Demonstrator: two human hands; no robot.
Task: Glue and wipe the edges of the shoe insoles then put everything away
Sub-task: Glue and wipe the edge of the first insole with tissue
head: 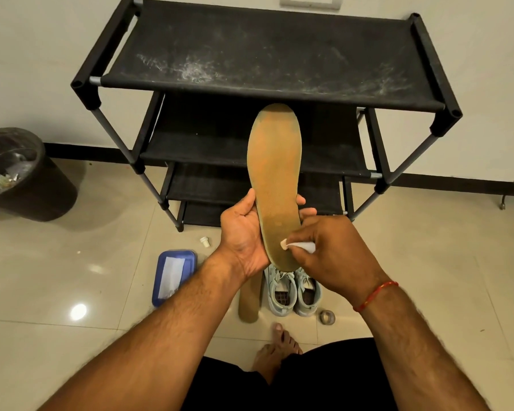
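My left hand (244,232) grips a tan shoe insole (275,173) around its narrow middle, holding it upright with the toe end up. My right hand (336,250) pinches a small white tube (297,246), whose tip touches the insole near the heel. A second insole (250,304) lies on the floor below, next to a pair of light blue shoes (293,292). A white cap (204,241) sits on the tiles to the left.
A black shoe rack (267,54) stands against the wall ahead. A dark bin (27,179) with scraps is at the left. A blue box (174,275) with white tissue and a small tape roll (327,316) lie on the tiled floor. My bare foot (276,351) is below.
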